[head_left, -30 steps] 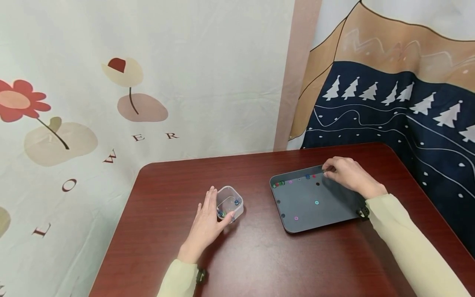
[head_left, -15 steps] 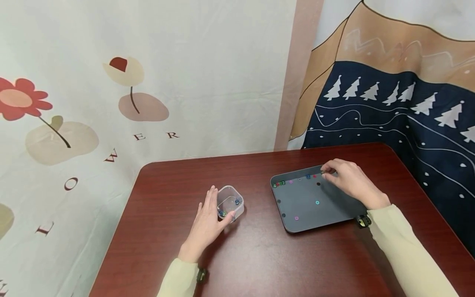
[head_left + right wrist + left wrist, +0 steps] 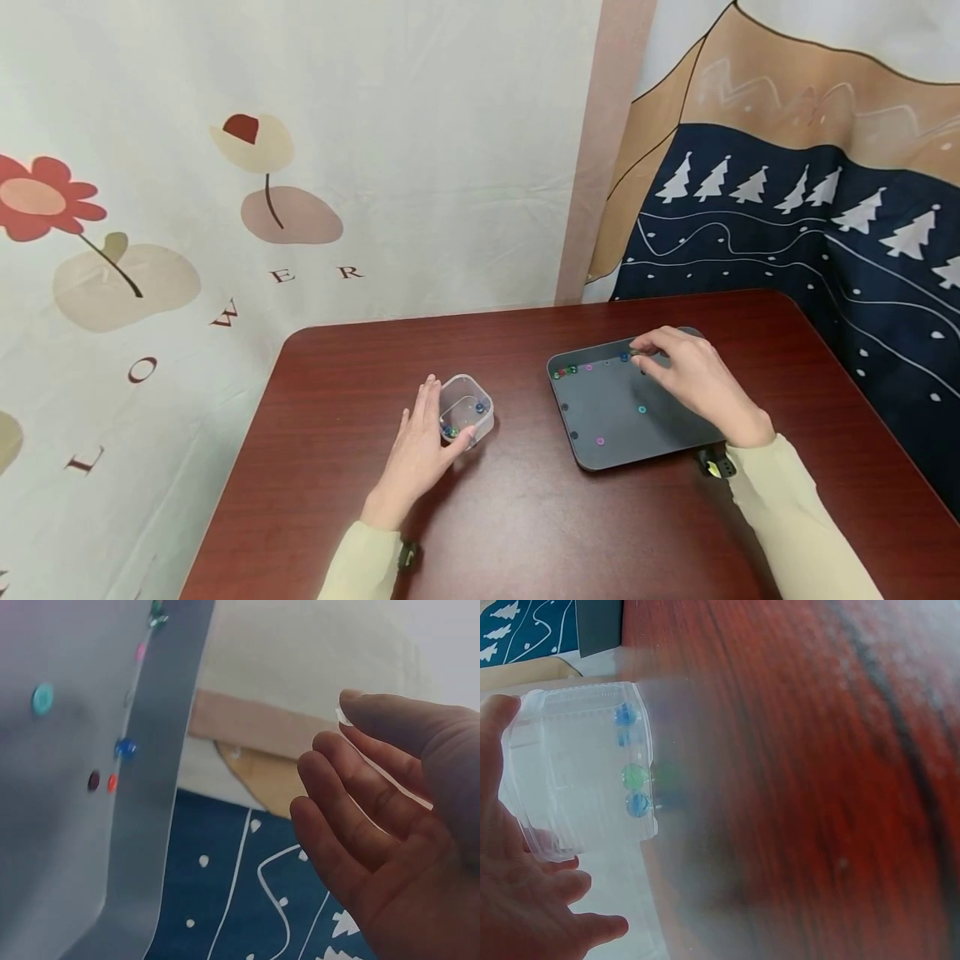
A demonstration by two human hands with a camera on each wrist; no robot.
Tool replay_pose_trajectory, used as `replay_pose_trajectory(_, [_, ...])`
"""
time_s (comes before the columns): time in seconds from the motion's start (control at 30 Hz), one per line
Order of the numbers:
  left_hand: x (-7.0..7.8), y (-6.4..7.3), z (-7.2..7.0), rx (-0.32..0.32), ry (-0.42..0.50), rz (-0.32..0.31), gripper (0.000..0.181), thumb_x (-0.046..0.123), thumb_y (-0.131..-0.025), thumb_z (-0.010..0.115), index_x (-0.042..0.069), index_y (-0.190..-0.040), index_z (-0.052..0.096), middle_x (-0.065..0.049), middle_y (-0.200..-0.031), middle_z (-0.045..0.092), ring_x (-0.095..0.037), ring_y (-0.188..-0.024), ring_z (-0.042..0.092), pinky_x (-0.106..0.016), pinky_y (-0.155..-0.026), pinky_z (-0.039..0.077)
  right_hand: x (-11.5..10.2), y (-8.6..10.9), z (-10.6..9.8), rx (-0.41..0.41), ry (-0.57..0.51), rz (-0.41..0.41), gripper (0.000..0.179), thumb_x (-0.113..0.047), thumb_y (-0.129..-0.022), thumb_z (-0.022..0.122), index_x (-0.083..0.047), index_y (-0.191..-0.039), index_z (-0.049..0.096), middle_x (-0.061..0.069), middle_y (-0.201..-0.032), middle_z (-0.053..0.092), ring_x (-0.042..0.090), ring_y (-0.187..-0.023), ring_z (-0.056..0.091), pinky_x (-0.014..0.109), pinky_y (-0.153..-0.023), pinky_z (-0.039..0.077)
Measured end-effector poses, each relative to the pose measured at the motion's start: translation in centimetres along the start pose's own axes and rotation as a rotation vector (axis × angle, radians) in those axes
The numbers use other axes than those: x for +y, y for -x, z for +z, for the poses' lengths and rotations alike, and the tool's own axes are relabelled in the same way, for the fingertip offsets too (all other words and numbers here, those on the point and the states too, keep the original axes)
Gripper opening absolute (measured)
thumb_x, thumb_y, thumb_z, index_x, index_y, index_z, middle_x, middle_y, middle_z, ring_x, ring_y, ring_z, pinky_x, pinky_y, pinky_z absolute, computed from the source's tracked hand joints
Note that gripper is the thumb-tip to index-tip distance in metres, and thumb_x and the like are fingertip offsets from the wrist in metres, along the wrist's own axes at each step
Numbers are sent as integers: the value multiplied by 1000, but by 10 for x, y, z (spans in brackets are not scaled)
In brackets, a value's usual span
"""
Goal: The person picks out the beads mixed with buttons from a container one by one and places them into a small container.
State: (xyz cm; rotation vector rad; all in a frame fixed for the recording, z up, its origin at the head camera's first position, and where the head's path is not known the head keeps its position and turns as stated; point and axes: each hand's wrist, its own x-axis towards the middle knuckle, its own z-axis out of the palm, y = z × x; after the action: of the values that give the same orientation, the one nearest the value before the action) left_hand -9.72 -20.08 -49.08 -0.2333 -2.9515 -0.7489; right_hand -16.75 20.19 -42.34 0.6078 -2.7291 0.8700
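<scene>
My left hand (image 3: 412,461) holds a clear plastic container (image 3: 486,422) on the table, thumb on one side and fingers on the other. In the left wrist view two blue marbles (image 3: 637,805) and a green marble (image 3: 634,777) show at its bottom. My right hand (image 3: 696,379) is raised over the far part of the grey tray (image 3: 652,442). Between its thumb and forefinger it pinches a small clear marble (image 3: 343,716), mostly hidden by the fingertips. The other fingers are loosely bent.
Several small buttons and marbles lie in the tray: a turquoise button (image 3: 642,410), a purple button (image 3: 600,441), a blue marble (image 3: 126,748) by the far wall, and green ones in the far left corner. A printed curtain (image 3: 465,167) hangs behind the table (image 3: 525,533).
My right hand has moved left along the tray's far edge, with thumb and forefinger still together. The left hand and the container have stayed in place.
</scene>
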Motion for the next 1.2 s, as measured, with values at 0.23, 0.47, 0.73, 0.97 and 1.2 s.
replay_pose_trajectory(0.23, [1, 0, 0, 5, 2, 7, 93, 46, -94, 71, -7, -158, 29, -24, -167, 26, -43, -153, 28, -69, -115, 28, -18, 3, 10, 40, -44, -10, 22, -11, -91, 80, -8, -112, 76, 7, -107, 73, 25, -92, 67, 49, -80, 59])
replay_pose_trajectory(0.47, [0, 0, 0, 2, 11, 4, 95, 46, -93, 71, -7, -158, 28, -23, -167, 25, -41, -153, 26, -68, -116, 27, -40, 3, 19, 52, -97, -13, 22, -14, -91, 81, -10, -112, 76, 4, -109, 73, 21, -94, 68, 49, -80, 60])
replay_pose_trajectory(0.73, [-2, -1, 1, 17, 8, 14, 94, 46, -93, 72, -7, -158, 28, -23, -167, 26, -42, -153, 27, -69, -115, 29, -62, -2, 34, 53, -205, -11, 22, -16, -93, 79, -13, -115, 76, 0, -109, 73, 20, -96, 68, 48, -83, 59])
replay_pose_trajectory(0.97, [0, 0, -1, 12, 4, 12, 96, 48, -93, 71, -8, -158, 28, -23, -167, 25, -42, -154, 25, -69, -115, 28, -80, -6, 52, 71, -253, -44, 21, -21, -95, 78, -15, -115, 76, -4, -110, 72, 16, -93, 68, 41, -79, 58])
replay_pose_trajectory(1.2, [0, -1, 1, 16, -11, 15, 95, 48, -93, 72, -7, -158, 29, -23, -166, 27, -41, -153, 26, -69, -115, 28, -96, -11, 72, 51, -300, -75, 19, -22, -95, 77, -16, -113, 77, -7, -107, 72, 10, -95, 67, 36, -78, 57])
